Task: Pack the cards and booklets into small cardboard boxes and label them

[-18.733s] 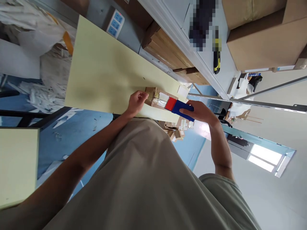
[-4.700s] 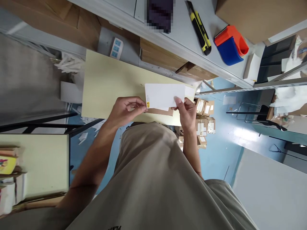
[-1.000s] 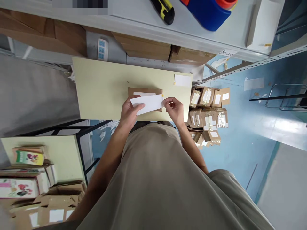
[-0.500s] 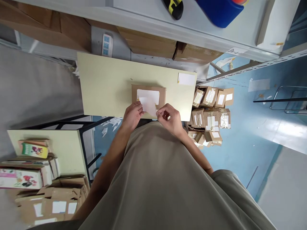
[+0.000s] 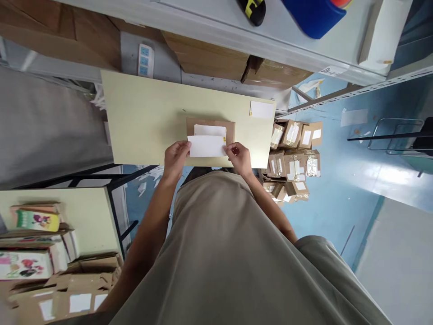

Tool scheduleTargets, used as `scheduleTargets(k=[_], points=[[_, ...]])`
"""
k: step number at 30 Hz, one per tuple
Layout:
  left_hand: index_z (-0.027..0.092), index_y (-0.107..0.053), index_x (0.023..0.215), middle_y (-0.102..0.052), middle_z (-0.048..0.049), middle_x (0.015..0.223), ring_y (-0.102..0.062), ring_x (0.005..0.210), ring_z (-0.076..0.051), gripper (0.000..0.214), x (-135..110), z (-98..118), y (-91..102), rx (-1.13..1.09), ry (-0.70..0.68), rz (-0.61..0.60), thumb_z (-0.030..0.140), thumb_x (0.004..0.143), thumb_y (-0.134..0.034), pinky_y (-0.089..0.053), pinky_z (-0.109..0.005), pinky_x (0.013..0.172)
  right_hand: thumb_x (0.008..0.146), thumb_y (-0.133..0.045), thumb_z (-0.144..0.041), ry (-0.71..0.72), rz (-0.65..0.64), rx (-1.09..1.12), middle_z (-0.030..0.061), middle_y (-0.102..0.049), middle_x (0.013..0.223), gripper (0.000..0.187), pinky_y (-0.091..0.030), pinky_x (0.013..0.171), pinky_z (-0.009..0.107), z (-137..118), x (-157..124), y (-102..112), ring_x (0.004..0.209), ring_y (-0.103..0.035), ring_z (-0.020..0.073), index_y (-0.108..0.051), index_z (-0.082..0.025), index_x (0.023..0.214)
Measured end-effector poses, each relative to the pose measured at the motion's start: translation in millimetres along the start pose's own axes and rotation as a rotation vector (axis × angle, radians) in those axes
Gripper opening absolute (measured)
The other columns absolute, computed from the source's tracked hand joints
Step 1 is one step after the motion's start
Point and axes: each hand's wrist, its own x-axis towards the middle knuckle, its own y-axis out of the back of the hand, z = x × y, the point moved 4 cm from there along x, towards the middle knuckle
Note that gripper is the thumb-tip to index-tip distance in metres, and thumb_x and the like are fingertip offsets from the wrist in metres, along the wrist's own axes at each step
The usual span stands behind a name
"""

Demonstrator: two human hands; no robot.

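Note:
A flat brown cardboard parcel point(image 5: 230, 128) lies on the pale yellow table point(image 5: 145, 122) in front of me, with a white label point(image 5: 209, 130) stuck on its top. Over its near edge I hold a white strip of paper point(image 5: 207, 146) level between both hands. My left hand point(image 5: 176, 158) pinches the strip's left end. My right hand point(image 5: 238, 157) pinches its right end, where a small yellow mark shows. Both hands are closed on the strip.
A small white sheet point(image 5: 261, 109) lies at the table's far right corner. Several taped brown parcels point(image 5: 294, 149) are heaped on the blue floor to the right. A grey shelf point(image 5: 209, 25) above carries a yellow-black knife point(image 5: 252, 6) and a blue tape dispenser point(image 5: 314, 16). Books and boxes point(image 5: 34, 243) sit lower left.
The white strip was bent and lifted off the parcel's label half a second ago; now it is stretched flat between my hands over the parcel's near edge.

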Motion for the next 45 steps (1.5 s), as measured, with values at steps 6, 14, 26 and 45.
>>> scheduleTargets(k=[6,14,26,45], points=[[0.02,-0.074,0.093,-0.079,-0.0058,0.092,-0.076,0.094,-0.025,0.042,47,-9,-15.6,0.215,-0.087,0.048,0.06,0.085,-0.086,-0.063,-0.037,0.09,0.105,-0.068,-0.06,-0.072,0.068,-0.115,0.0039,-0.08,0.091,0.038,-0.058,0.082,0.031,38,41,-14,0.085,-0.074,0.0203,-0.068,-0.025,0.091],[0.018,-0.076,0.096,-0.081,-0.0068,0.099,-0.074,0.093,-0.023,0.018,80,-18,-28.3,0.387,-0.138,0.056,0.036,0.094,-0.075,-0.06,-0.035,0.09,0.113,-0.063,-0.04,-0.131,0.082,-0.376,0.0105,-0.087,0.112,0.024,-0.062,0.093,0.036,43,63,-25,0.101,-0.081,0.0261,-0.078,-0.021,0.111],[0.019,-0.076,0.097,-0.081,-0.0079,0.102,-0.074,0.095,-0.023,0.011,82,-22,-34.1,0.44,-0.135,0.093,0.028,0.096,-0.071,-0.058,-0.035,0.094,0.114,-0.06,-0.032,-0.211,0.05,-0.56,0.0111,-0.088,0.123,0.023,-0.064,0.101,0.04,27,65,-26,0.115,-0.082,0.0299,-0.081,-0.023,0.116],[0.02,-0.077,0.092,-0.081,-0.0073,0.099,-0.073,0.096,-0.025,0.012,81,-12,-34.2,0.452,-0.084,0.079,0.03,0.093,-0.072,-0.057,-0.037,0.096,0.104,-0.076,-0.033,-0.173,-0.102,-0.747,0.009,-0.087,0.113,0.009,-0.065,0.099,0.039,16,87,-26,0.108,-0.08,0.0288,-0.081,-0.026,0.1]])
